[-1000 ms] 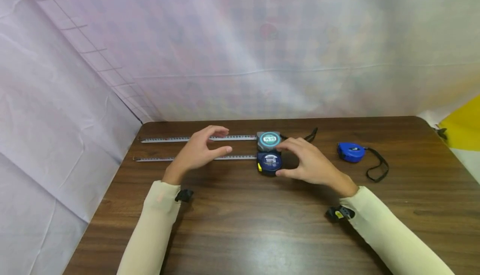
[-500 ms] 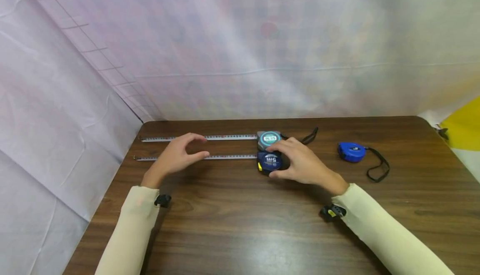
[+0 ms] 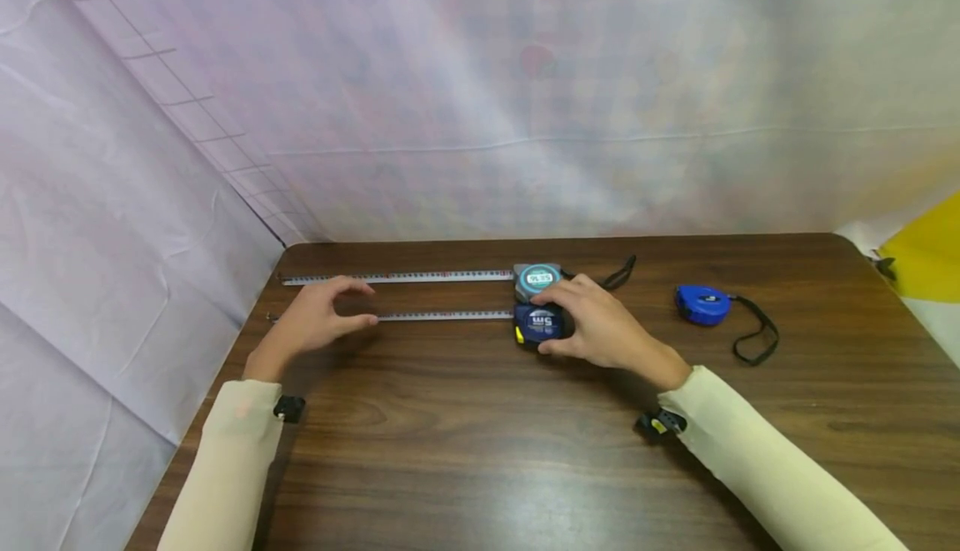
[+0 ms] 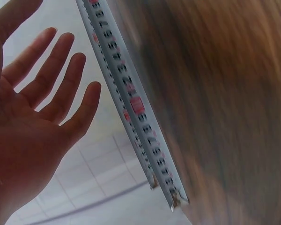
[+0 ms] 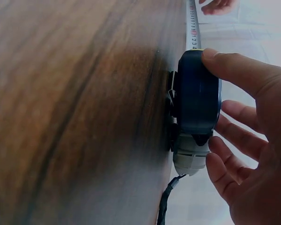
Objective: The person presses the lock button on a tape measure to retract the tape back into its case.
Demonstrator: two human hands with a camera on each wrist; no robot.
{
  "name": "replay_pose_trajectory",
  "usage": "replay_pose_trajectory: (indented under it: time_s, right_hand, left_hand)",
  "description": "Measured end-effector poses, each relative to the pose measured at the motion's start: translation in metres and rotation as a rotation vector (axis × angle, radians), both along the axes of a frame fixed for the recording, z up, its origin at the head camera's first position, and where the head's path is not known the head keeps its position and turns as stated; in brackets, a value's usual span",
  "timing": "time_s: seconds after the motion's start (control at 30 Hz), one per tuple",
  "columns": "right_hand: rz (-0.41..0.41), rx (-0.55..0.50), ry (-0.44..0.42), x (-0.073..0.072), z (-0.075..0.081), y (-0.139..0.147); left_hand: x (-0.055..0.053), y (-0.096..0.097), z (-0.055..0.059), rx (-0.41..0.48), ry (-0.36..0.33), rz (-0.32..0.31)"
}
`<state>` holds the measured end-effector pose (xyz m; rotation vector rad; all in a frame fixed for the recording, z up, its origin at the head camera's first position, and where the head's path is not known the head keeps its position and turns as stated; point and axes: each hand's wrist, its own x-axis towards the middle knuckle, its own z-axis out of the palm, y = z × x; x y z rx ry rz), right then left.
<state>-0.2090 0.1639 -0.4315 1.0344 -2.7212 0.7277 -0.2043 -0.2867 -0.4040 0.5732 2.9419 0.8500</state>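
Note:
A dark blue tape measure (image 3: 537,324) marked 5m lies on the table, its blade (image 3: 450,315) drawn out to the left. Against its far side is a grey and teal tape measure (image 3: 537,281), with its own blade (image 3: 442,276) extended parallel. My right hand (image 3: 600,326) holds the dark blue case, thumb on the near edge and fingers at the far side; the right wrist view shows the thumb (image 5: 220,61) on the case. Over the left part of the blades hovers my left hand (image 3: 311,318), fingers spread, holding nothing. Both blade end hooks (image 4: 175,201) show in the left wrist view.
A blue tape measure (image 3: 702,304) with a black wrist strap (image 3: 756,343) lies at the right of the brown wooden table (image 3: 465,443). The teal one's black strap (image 3: 622,274) trails right. White patterned cloth (image 3: 525,117) hangs behind the table.
My left hand has moved left along the blades. My right hand has shifted slightly left and closed round the dark blue tape measure. The tape measures stay where they were.

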Motion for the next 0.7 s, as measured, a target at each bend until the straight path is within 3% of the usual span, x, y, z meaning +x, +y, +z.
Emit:
replay_pose_trajectory:
  time_s: [0.27, 0.5, 0.7]
  right_hand:
    - [-0.009, 0.008, -0.011, 0.002, 0.001, 0.006]
    - [-0.020, 0.003, -0.020, 0.003, -0.001, 0.019]
    - [-0.033, 0.010, -0.024, 0.005, 0.000, 0.032]
  left_hand:
    - [0.002, -0.014, -0.002, -0.029, -0.030, 0.042]
    - [0.001, -0.021, -0.008, -0.076, 0.018, 0.050]
    - [0.002, -0.025, -0.007, -0.109, 0.022, 0.069]
